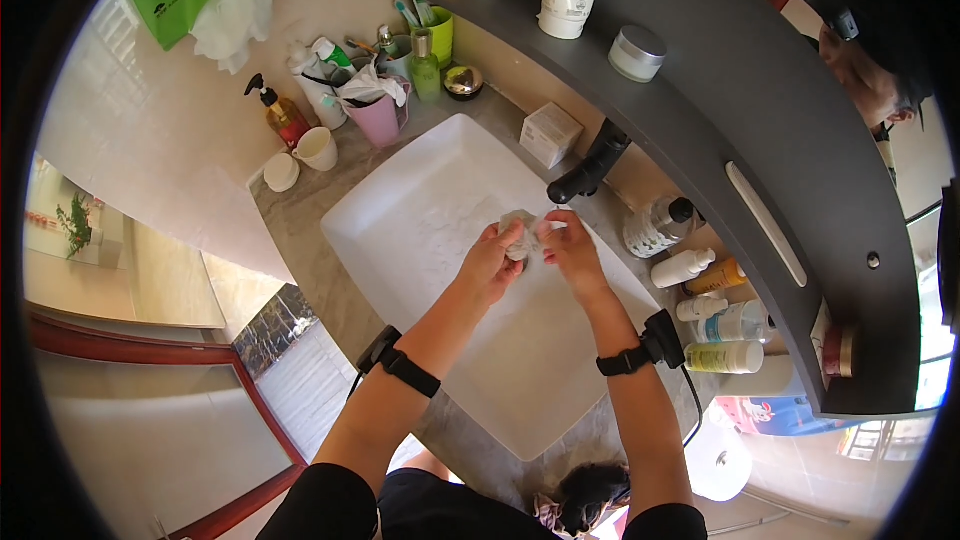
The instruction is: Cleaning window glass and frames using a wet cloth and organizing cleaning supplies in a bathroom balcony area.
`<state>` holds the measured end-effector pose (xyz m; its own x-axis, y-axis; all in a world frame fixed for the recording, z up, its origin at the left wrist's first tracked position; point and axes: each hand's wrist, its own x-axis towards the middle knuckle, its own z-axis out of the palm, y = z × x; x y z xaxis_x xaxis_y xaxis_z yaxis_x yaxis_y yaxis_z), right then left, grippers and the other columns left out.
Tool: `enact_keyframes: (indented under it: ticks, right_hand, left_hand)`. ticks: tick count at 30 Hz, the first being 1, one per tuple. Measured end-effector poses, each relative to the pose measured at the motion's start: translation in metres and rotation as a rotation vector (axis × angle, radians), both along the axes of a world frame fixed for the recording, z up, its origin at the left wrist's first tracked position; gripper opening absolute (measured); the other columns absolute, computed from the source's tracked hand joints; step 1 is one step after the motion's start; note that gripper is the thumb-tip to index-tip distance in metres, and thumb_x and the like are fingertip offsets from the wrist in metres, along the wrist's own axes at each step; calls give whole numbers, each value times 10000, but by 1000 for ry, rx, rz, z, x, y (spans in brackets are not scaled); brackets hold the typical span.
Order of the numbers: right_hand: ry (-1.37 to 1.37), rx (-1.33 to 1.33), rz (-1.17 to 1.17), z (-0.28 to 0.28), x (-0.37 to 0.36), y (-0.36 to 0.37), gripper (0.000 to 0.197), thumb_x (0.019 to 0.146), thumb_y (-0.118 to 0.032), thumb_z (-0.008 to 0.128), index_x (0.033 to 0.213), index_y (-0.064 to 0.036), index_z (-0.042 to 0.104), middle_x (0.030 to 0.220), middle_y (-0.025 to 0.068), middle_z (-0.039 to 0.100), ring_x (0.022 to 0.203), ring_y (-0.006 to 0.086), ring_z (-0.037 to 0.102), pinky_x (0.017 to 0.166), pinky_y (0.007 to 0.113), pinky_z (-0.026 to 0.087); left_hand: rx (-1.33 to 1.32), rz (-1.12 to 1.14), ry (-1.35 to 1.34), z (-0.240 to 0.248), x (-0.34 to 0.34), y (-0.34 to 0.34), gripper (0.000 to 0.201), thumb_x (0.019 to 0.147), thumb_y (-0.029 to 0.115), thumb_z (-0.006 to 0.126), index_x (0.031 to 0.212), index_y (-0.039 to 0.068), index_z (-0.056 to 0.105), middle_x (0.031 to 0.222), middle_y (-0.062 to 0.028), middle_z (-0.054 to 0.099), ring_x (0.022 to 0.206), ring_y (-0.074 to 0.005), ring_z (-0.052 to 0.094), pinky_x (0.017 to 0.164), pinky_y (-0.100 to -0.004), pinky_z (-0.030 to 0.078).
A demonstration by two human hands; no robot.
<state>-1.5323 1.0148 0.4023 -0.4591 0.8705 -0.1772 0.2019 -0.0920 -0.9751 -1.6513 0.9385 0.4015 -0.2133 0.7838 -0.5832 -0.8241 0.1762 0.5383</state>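
Note:
Both my hands are over a white rectangular sink (530, 370), in front of the spout of a black faucet (592, 162). My left hand (486, 266) grips a small pale, greyish-white bunched thing (520, 232), which looks like a wet cloth. Against its other side, my right hand (574, 254) pinches with bent fingers. What exactly the bunched thing is cannot be made out, since fingers cover part of it. Ripples show in shallow water at the left of the basin.
Behind the sink stand a pink cup (376, 120), a soap pump bottle (282, 116) and a small white box (551, 134). Several bottles, including a white and green one (725, 357), line the right side. A dark curved shelf (680, 110) overhangs the faucet.

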Motion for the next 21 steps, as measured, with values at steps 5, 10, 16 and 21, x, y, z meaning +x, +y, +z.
enact_keyframes:
  ticks: [5,10,16,21]
  right_hand:
    - [3,58,230,-20,9,8,395,849,-312,648,1095,-20,546,784,16,549,642,104,530,643,232,477]
    - [59,-128,-94,-6,17,24,186,874,-213,600,886,-28,583,722,-12,541,589,92,511,579,218,425]
    - [-123,545,166,10,-30,-65,186,885,-264,575,901,-82,538,743,85,589,699,253,592,628,355,450]
    - [-802,755,8,-15,-20,0,256,911,-209,476,950,43,492,1018,257,549,976,409,510,806,441,414]
  left_hand:
    - [91,-100,8,-4,-9,-5,309,866,342,635,1047,110,540,858,21,574,740,-71,488,693,-233,392]
    - [-39,25,158,-20,-23,2,269,900,317,586,1043,93,544,910,11,586,787,-102,522,700,-270,421]
    - [82,185,-275,-67,-21,12,223,967,281,453,1038,83,529,924,-43,575,812,-204,561,714,-283,430]
    - [328,49,-330,-19,28,19,144,927,65,430,1058,44,485,1010,-87,569,960,-227,543,885,-373,457]
